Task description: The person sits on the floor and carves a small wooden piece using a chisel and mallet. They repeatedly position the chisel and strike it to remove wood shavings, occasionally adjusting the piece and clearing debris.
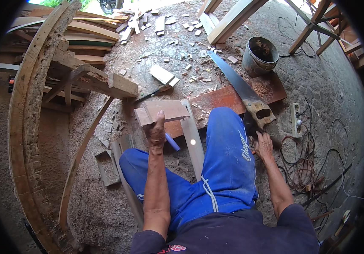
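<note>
My left hand (155, 129) is closed around a pale wooden block (169, 110), its thumb on the upper face. The block is held over the left end of a reddish-brown board (215, 103). A blue-violet rod-shaped thing (172, 142) shows just right of my left wrist. Beside my right knee, my right hand (263, 145) reaches down low with its fingers curled. Whatever those fingers grip is mostly hidden; something dark lies around them. Just above that hand is the wooden handle of a handsaw (241, 86), whose blade lies across the board.
A metal bucket (260, 55) stands at the board's far right. Tangled cables (307, 169) and a power strip (295, 120) lie to the right. Offcuts (162, 74) and shavings litter the floor ahead. A curved timber (23, 110) and a beam (122, 84) rise at the left.
</note>
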`<act>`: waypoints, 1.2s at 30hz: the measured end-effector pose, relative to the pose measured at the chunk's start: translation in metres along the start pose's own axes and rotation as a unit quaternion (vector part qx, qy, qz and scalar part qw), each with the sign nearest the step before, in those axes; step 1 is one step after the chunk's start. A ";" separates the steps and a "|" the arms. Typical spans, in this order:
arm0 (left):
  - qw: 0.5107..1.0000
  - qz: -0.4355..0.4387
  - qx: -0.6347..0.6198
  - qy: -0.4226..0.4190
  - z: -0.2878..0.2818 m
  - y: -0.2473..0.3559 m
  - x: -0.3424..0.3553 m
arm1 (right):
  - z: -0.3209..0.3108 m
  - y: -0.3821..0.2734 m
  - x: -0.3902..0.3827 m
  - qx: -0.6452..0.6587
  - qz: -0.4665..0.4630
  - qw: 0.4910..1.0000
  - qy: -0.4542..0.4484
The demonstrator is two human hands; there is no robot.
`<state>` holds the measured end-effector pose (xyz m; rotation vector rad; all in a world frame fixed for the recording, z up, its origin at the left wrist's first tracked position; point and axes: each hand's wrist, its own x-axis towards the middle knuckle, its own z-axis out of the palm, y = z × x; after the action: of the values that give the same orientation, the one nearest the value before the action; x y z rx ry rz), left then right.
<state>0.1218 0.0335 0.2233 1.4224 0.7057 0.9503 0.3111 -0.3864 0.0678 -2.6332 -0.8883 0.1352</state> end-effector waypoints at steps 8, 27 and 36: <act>0.998 0.003 0.047 -0.037 -0.003 -0.019 0.004 | 0.016 0.029 0.034 -0.131 0.070 0.969 -0.199; 0.965 0.051 0.232 -0.115 0.059 -0.003 0.040 | -0.066 -0.055 -0.065 0.332 0.192 0.914 -0.136; 0.933 0.142 0.307 -0.120 0.082 -0.006 0.023 | -0.204 -0.206 0.063 0.259 -0.162 0.952 -0.029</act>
<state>0.2046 0.0137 0.2255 2.2009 0.6498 0.7806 0.2854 -0.2579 0.3340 -1.9840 -1.1152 0.3144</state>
